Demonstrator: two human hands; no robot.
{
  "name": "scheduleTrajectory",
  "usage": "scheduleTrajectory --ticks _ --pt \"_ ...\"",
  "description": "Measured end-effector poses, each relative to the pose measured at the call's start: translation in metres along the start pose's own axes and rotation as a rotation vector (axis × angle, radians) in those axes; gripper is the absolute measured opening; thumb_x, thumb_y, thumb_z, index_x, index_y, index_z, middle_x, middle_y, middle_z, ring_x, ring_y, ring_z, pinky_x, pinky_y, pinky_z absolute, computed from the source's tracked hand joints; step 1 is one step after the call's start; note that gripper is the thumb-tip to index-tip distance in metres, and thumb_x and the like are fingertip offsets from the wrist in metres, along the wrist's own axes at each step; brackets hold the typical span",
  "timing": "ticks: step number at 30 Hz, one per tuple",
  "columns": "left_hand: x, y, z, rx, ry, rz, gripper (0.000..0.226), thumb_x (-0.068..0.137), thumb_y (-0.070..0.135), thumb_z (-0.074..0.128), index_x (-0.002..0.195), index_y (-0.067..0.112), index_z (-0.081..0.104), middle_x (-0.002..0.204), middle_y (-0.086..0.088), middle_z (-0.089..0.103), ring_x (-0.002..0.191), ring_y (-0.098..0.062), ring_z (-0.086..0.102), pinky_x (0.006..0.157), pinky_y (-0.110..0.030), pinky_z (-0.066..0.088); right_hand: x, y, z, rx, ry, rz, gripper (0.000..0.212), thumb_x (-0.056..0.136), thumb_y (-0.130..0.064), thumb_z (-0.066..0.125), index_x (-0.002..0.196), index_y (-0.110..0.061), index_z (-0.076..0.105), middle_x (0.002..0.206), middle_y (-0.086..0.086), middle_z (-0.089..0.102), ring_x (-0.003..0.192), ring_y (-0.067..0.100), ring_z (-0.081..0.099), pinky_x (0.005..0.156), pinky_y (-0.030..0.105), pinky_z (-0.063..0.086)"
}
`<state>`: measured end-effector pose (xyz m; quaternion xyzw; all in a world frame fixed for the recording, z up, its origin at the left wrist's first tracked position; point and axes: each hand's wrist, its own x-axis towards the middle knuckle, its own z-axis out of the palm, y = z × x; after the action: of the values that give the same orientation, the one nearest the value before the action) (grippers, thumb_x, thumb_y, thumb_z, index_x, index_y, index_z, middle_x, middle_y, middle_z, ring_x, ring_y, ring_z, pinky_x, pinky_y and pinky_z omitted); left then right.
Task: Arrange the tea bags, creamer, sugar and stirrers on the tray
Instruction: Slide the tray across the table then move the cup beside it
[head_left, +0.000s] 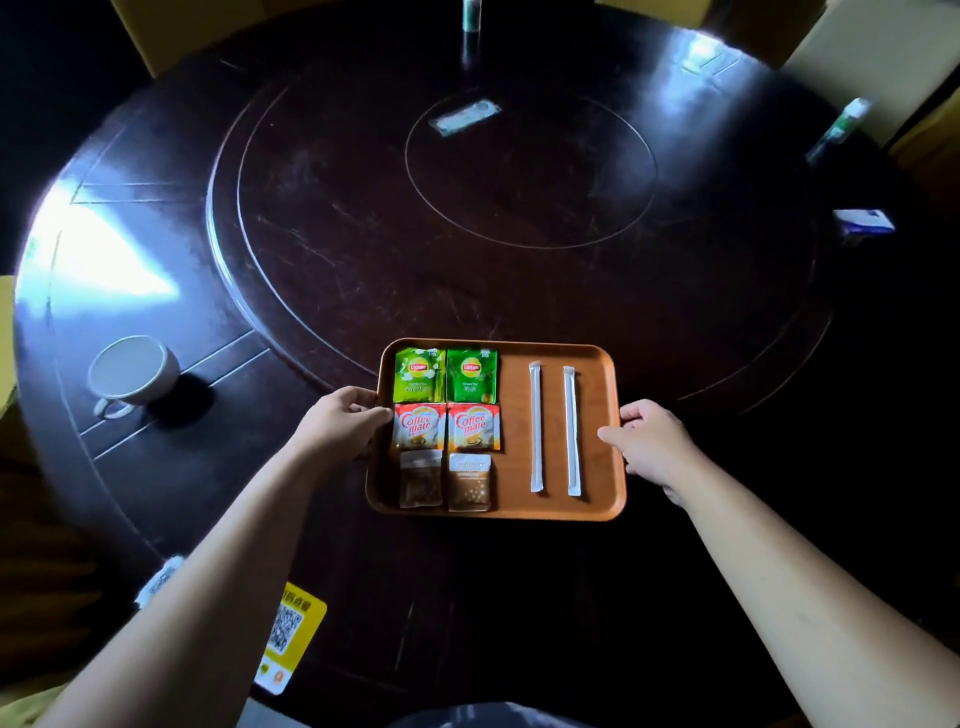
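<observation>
An orange-brown tray (597, 499) sits on the dark round table in front of me. Two green Lipton tea bags (420, 374) (471, 375) lie side by side at its far left. Below them are two Coffee-mate creamer packets (418, 427) (474, 427), and nearer me two brown sugar packets (421, 479) (469, 483). Two wrapped stirrers (536, 426) (571, 431) lie parallel on the tray's right half. My left hand (340, 421) grips the tray's left rim, thumb over the edge. My right hand (649, 441) grips the right rim.
A white cup (132, 371) stands on the table to the left. A yellow QR-code sticker (291, 639) is near the front edge. A blue-white box (865, 222) and a bottle (839, 127) lie at the far right, a flat packet (465, 117) at the centre.
</observation>
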<state>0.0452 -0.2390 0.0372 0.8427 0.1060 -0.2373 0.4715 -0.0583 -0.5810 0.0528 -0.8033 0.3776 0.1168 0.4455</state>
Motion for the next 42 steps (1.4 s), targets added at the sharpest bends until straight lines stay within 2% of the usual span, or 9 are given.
scheduleTrajectory --ticks 9,15,21,29,32,34,36,38,42 --pt "0.068 0.058 0.008 -0.046 -0.038 0.023 0.033 0.075 0.030 0.069 0.107 0.021 0.072 0.087 0.000 0.074 0.079 -0.021 0.073 0.075 -0.046 0.062 0.060 -0.039 -0.010 -0.039 0.060 0.049 0.048 0.084 -0.027 0.070 0.128 -0.014 0.055 0.115 0.006 0.065 0.099 0.024 0.065 0.089 0.048 0.057" --pt "0.094 0.075 0.012 -0.098 -0.072 0.001 0.019 0.082 0.020 0.067 0.100 0.024 0.072 0.082 -0.003 0.072 0.070 -0.019 0.070 0.072 -0.047 0.062 0.086 -0.061 -0.009 -0.032 0.075 0.041 0.045 0.084 -0.023 0.068 0.127 -0.012 0.057 0.111 0.007 0.067 0.098 0.026 0.066 0.090 0.048 0.057" --pt "0.107 0.074 0.014 -0.127 -0.080 -0.001 0.004 0.079 0.029 0.071 0.083 0.030 0.070 0.085 0.003 0.076 0.081 -0.015 0.073 0.082 -0.042 0.061 0.093 -0.070 -0.005 -0.054 0.120 0.051 0.045 0.088 -0.021 0.067 0.130 -0.010 0.055 0.115 0.008 0.062 0.105 0.026 0.063 0.086 0.040 0.053" --pt "0.098 0.063 0.010 -0.173 -0.093 0.004 0.031 0.080 0.032 0.071 0.108 0.020 0.072 0.095 -0.004 0.076 0.087 -0.019 0.074 0.082 -0.049 0.060 0.083 -0.070 -0.002 -0.160 0.109 0.042 0.051 0.086 -0.028 0.068 0.133 -0.014 0.053 0.125 0.008 0.064 0.106 0.026 0.064 0.088 0.041 0.055" --pt "0.088 0.053 0.005 -0.134 -0.107 0.005 0.029 0.075 0.036 0.073 0.101 0.022 0.072 0.095 -0.006 0.076 0.089 -0.023 0.073 0.082 -0.049 0.060 0.071 -0.070 0.002 -0.223 0.085 0.020 0.040 0.086 -0.033 0.067 0.121 -0.015 0.059 0.119 0.007 0.066 0.100 0.025 0.066 0.088 0.043 0.057" --pt "0.080 0.045 0.001 -0.078 -0.116 0.007 0.032 0.072 0.041 0.074 0.099 0.023 0.071 0.093 -0.006 0.076 0.087 -0.023 0.073 0.079 -0.047 0.061 0.061 -0.069 0.004 -0.306 0.076 0.018 0.053 0.087 -0.037 0.066 0.134 -0.015 0.053 0.135 0.009 0.057 0.112 0.027 0.061 0.090 0.040 0.054" --pt "0.068 0.037 -0.004 0.000 -0.123 0.040 0.026 0.079 0.037 0.074 0.100 0.021 0.071 0.088 -0.005 0.075 0.078 -0.020 0.071 0.073 -0.042 0.062 0.048 -0.070 0.008 -0.376 0.080 -0.006 0.062 0.089 -0.036 0.065 0.144 -0.017 0.044 0.147 0.008 0.046 0.113 0.026 0.058 0.079 0.032 0.050" --pt "0.056 0.026 -0.011 0.092 -0.114 0.084 0.018 0.082 0.033 0.074 0.096 0.022 0.070 0.085 -0.001 0.075 0.074 -0.017 0.070 0.069 -0.035 0.061 0.034 -0.070 0.014 -0.407 0.090 -0.044 0.058 0.089 -0.036 0.065 0.142 -0.020 0.046 0.143 0.006 0.049 0.105 0.023 0.059 0.070 0.030 0.047" --pt "0.027 -0.001 -0.034 0.281 -0.068 0.148 0.014 0.082 0.032 0.075 0.092 0.023 0.070 0.078 0.007 0.070 0.068 -0.008 0.062 0.061 -0.022 0.047 -0.001 -0.077 0.039 -0.455 0.046 -0.177 0.040 0.087 -0.041 0.065 0.123 -0.024 0.060 0.125 0.001 0.061 0.098 0.022 0.063 0.079 0.034 0.053"
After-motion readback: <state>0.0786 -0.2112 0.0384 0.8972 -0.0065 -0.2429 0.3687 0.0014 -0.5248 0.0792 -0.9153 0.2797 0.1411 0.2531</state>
